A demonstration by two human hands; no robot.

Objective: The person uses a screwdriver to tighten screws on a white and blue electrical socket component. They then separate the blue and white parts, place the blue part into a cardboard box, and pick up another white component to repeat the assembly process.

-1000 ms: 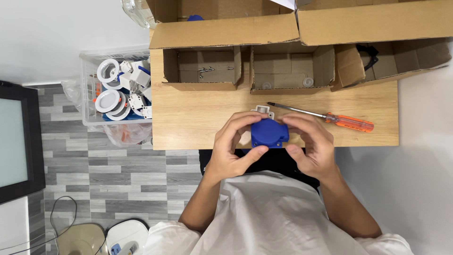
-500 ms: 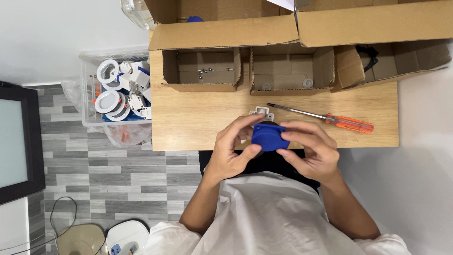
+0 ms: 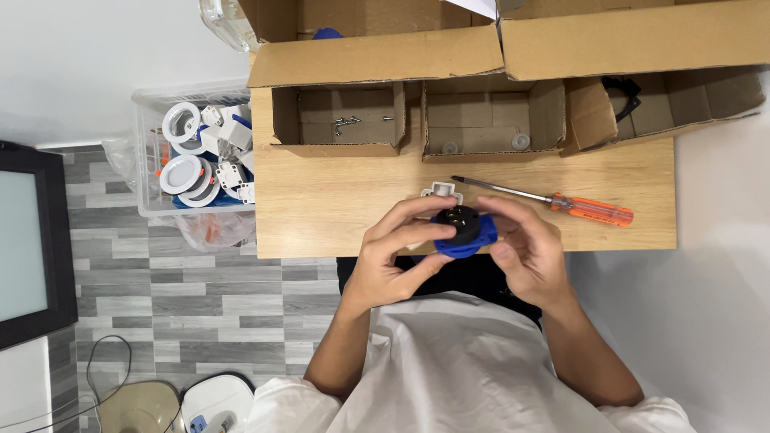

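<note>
A wooden worktop (image 3: pixel 321 216) runs across the middle of the view, its near edge just above the person's lap. Along its far side stand open cardboard boxes (image 3: pixel 497 48), and in front of them three small cardboard trays: the left tray (image 3: pixel 337 120) holds a few loose screws, the middle tray (image 3: pixel 481 120) a couple of pale round bits. To the left of the worktop, on the floor, sits a clear plastic bin (image 3: pixel 192 160) filled with white round fittings. An orange-handled screwdriver (image 3: pixel 553 200) lies on the worktop to the right, its shaft pointing left toward a small white part (image 3: pixel 439 191) that peeks out just beyond the fingers.

At the near edge, the left hand (image 3: pixel 393 256) and right hand (image 3: pixel 525 248) are both closed around a small round blue part with a black centre (image 3: pixel 464 231), held between them slightly above the worktop edge. The left thumb presses under it; the right fingers curl over its right side.
</note>
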